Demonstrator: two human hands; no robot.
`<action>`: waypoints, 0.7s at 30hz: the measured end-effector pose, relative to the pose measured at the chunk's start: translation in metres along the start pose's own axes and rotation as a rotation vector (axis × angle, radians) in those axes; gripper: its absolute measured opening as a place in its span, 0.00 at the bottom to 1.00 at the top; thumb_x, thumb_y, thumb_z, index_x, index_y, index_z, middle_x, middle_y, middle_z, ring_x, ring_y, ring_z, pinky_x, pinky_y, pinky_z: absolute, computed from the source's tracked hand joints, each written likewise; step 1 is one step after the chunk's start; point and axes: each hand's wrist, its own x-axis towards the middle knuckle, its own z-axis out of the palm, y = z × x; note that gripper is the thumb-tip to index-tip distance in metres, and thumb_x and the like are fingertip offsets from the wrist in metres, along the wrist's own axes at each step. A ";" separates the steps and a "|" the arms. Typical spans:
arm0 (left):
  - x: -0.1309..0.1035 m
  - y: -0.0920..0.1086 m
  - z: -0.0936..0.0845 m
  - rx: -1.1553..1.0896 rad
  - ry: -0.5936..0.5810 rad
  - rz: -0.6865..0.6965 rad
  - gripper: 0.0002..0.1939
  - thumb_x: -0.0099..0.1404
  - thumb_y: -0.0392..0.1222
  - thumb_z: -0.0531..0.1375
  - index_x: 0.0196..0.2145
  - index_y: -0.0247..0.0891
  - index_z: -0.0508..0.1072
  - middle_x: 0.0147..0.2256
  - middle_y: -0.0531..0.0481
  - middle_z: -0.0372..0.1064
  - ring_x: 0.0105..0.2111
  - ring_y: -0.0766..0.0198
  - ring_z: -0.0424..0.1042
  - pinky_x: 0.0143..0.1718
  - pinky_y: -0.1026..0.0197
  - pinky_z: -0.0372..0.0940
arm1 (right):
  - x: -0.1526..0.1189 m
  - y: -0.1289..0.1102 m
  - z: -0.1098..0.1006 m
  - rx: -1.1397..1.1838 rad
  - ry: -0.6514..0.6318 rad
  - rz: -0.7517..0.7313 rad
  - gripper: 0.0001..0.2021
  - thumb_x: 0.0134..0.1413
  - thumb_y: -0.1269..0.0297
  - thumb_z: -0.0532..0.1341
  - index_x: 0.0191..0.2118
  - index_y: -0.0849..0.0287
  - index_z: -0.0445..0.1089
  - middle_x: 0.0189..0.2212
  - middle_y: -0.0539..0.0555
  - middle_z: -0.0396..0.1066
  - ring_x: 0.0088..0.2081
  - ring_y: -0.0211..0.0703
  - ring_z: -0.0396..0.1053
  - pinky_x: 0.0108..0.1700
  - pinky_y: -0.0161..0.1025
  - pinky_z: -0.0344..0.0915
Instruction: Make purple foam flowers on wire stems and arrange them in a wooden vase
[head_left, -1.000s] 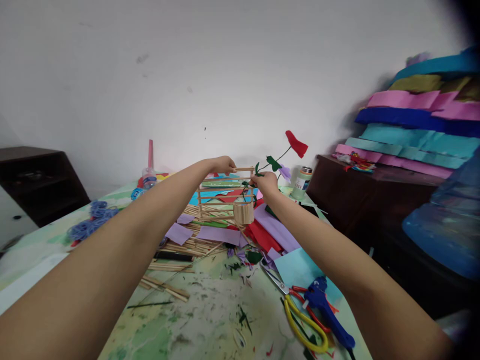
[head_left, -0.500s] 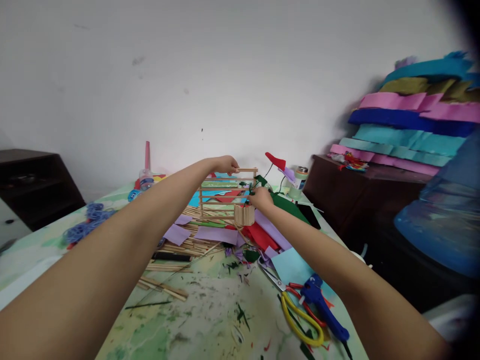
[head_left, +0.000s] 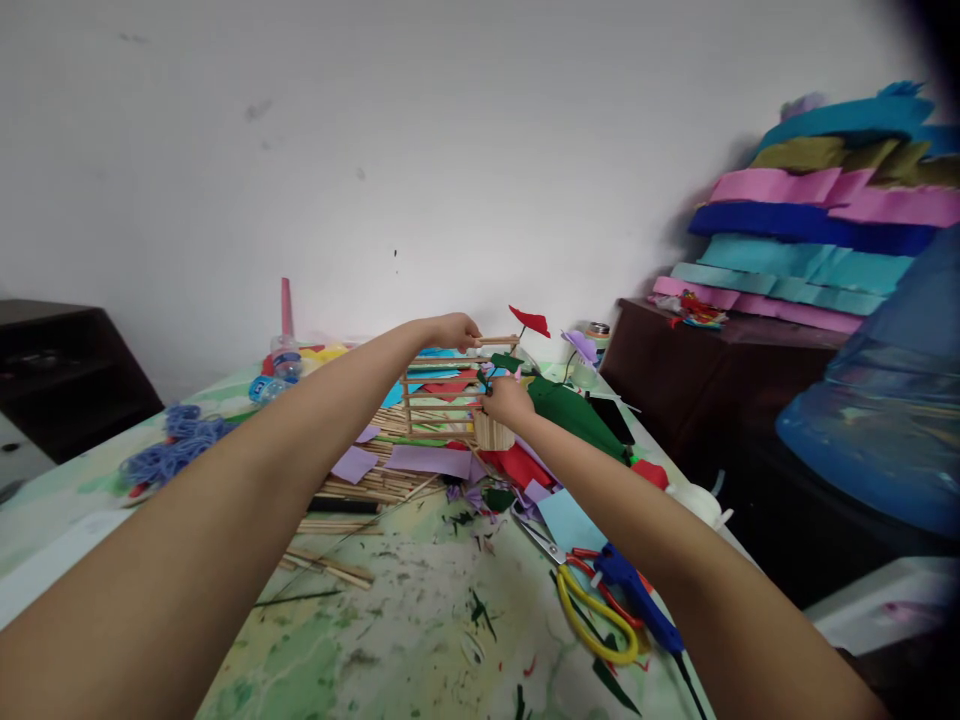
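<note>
My left hand (head_left: 455, 330) pinches the top rail of a small wooden stick frame (head_left: 442, 404), which stands upright with several crossbars. A little wooden tub (head_left: 494, 434) is at the frame's lower right corner. In front of the frame's right side, my right hand (head_left: 508, 400) has its fingers closed on the stem of a red paper flower (head_left: 530, 322) with green leaves (head_left: 507, 362); the fingertips are partly hidden. Beyond the right hand a purple paper flower (head_left: 580, 346) stands on a dark stem.
Scissors (head_left: 596, 610) and a blue glue gun (head_left: 641, 600) lie at the front right. Wooden sticks (head_left: 352, 485), purple paper (head_left: 431, 461) and green scraps cover the table's middle. Blue yarn (head_left: 176, 445) lies left. Stacked coloured paper (head_left: 810, 220) rests on the right cabinet.
My right hand has moved slightly left against the frame, carrying the red flower left and away from the purple one. My left hand keeps its hold on the top rail. The view has shifted a little.
</note>
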 end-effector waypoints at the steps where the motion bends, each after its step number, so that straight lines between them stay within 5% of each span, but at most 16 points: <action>1: -0.001 -0.003 0.000 -0.004 0.004 0.000 0.22 0.54 0.44 0.55 0.45 0.30 0.73 0.39 0.39 0.72 0.35 0.58 0.67 0.33 0.60 0.58 | -0.002 0.001 -0.001 -0.006 0.004 -0.003 0.13 0.52 0.60 0.58 0.42 0.60 0.71 0.40 0.59 0.73 0.39 0.49 0.71 0.35 0.36 0.63; 13: -0.015 -0.033 0.003 -0.005 -0.034 0.080 0.20 0.56 0.47 0.55 0.43 0.35 0.74 0.41 0.43 0.72 0.37 0.59 0.66 0.38 0.60 0.57 | -0.077 0.015 -0.034 -0.049 0.142 -0.109 0.12 0.56 0.60 0.56 0.31 0.60 0.73 0.30 0.58 0.73 0.34 0.46 0.68 0.30 0.35 0.54; 18: -0.023 -0.036 0.008 0.002 -0.044 0.145 0.20 0.59 0.47 0.54 0.44 0.34 0.73 0.41 0.43 0.72 0.37 0.60 0.66 0.37 0.62 0.57 | -0.124 0.029 -0.022 0.224 0.182 -0.083 0.11 0.54 0.60 0.57 0.29 0.58 0.74 0.25 0.53 0.73 0.29 0.42 0.67 0.28 0.35 0.51; 21: -0.026 -0.037 0.010 0.006 -0.050 0.170 0.21 0.59 0.47 0.54 0.45 0.35 0.73 0.41 0.44 0.72 0.38 0.59 0.66 0.37 0.62 0.57 | -0.137 0.041 -0.004 0.590 0.148 0.041 0.10 0.49 0.60 0.60 0.26 0.59 0.74 0.22 0.52 0.72 0.25 0.41 0.65 0.28 0.35 0.51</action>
